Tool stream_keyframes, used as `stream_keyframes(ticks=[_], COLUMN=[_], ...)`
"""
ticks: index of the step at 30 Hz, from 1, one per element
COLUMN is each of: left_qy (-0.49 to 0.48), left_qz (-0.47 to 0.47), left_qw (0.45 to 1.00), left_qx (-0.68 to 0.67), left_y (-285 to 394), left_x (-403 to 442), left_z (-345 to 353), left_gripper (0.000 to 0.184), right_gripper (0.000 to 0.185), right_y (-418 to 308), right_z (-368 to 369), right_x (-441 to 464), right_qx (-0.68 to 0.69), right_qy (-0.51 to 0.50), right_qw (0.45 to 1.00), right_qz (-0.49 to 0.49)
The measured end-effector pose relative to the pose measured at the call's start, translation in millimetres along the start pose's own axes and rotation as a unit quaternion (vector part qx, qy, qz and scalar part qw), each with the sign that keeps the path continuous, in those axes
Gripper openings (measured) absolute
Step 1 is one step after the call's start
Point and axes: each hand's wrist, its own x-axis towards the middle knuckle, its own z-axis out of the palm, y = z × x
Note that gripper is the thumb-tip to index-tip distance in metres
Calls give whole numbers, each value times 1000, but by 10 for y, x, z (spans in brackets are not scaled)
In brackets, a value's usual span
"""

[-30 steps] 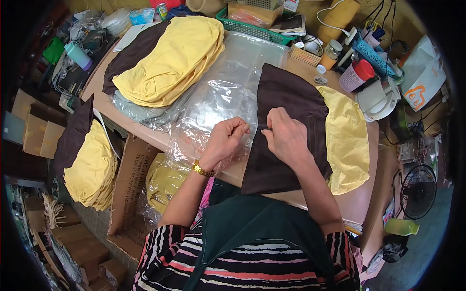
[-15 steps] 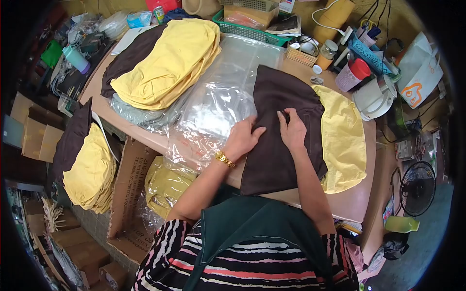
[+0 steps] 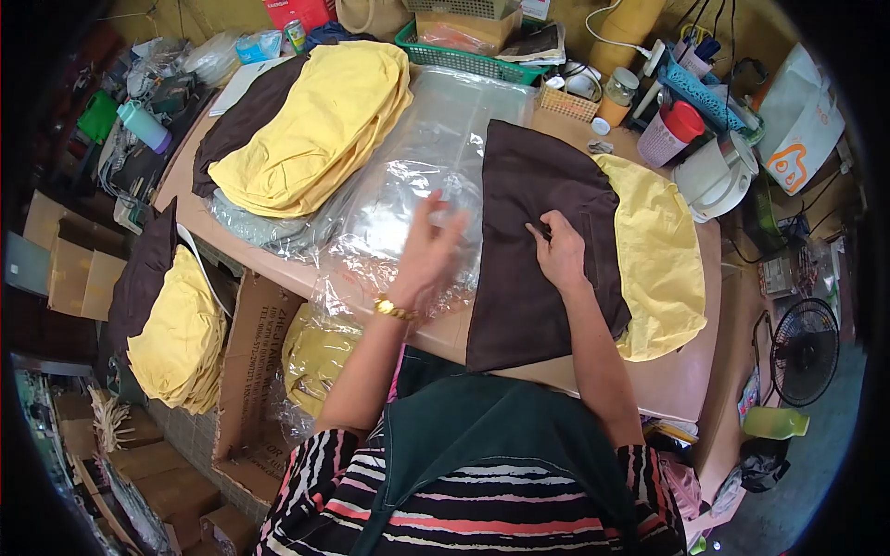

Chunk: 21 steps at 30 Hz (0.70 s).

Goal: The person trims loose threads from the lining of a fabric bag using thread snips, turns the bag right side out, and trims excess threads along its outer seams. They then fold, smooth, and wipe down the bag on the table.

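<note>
Lying flat on the counter (image 3: 672, 389), the cloth (image 3: 601, 222) is placed under the right hand (image 3: 564, 255) and to the right of the left hand (image 3: 429, 252). Its brown panel (image 3: 519, 296) is set to the left and its yellow panel (image 3: 658, 264) to the right, each with its long axis run from near to far. The right hand is thus the nearer one, held over the middle of the brown panel; its fingers are curled with the thumb brought close, and whether anything is pinched there cannot be told. The left hand is raised over the plastic sheets (image 3: 454, 107), just left of the cloth's left edge, its fingers spread and blurred, with nothing seen held.

At far left, a stack (image 3: 315, 130) in the same brown and yellow is laid. Beside the counter's near left edge, yellow fabric (image 3: 320, 347) is contained in a carton (image 3: 248, 371), partly covered by clear plastic. Along the far side, a box (image 3: 468, 30) is carried in a green basket (image 3: 445, 57). Toward far right, something orange is held in a jar (image 3: 616, 97), and a red item (image 3: 684, 119) is nested in a pink cup (image 3: 660, 144).
</note>
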Motion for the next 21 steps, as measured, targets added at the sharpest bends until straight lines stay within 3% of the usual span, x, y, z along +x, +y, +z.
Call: stream_keyframes(ticks=[1, 3, 4, 6, 7, 9, 10, 14, 15, 17, 18, 19, 20, 21], left_qy=[-12, -202, -204, -172, -154, -96, -57, 66, 59, -60, -109, -166, -167, -219], left_qz=[-37, 68, 70, 72, 7, 73, 51, 92, 115, 33, 6, 4, 5, 20], left_qw=[999, 961, 960, 964, 970, 972, 969, 985, 986, 998, 993, 982, 982, 961], left_qx=[-28, 179, 178, 192, 187, 202, 235, 127, 104, 9, 45, 94, 93, 168], left_y=[-14, -187, -217, -101, 8, -86, 10, 17, 27, 81, -42, -93, -106, -115], left_x=[-16, 72, 93, 106, 85, 218, 238, 335, 308, 161, 150, 114, 118, 138], left_z=[109, 218, 212, 103, -5, -340, -495, -678, -497, -121, 70, 221, 228, 241], left_gripper=[32, 26, 26, 21, 20, 20, 23, 31, 33, 69, 82, 61, 61, 47], right_gripper=[23, 22, 22, 22, 22, 22, 23, 22, 21, 21, 20, 20, 20, 20], right_y=[-7, 20, 47, 76, 85, 119, 128, 76, 53, 17, 9, 6, 21, 40], right_z=[-13, -16, -21, -28, -26, 5, 18, 2, -10, -25, -34, -45, -39, -30], right_x=[-4, -8, 6, 12, 4, -4, -2, -3, -11, -12, -15, -16, -23, -21], right_qx=[10, 26, 43, 50, 60, 66, 73, 89, 88, 88, 93, 98, 97, 97], right_qy=[2, 2, 4, 18, 29, 39, 48, 46, 44, 42, 45, 48, 49, 56], right_qw=[1000, 999, 997, 996, 995, 995, 995, 993, 993, 994, 993, 993, 993, 992], right_qz=[0, 32, 64, 69, 73, 61, 48, 65, 58, 52, 52, 52, 53, 53])
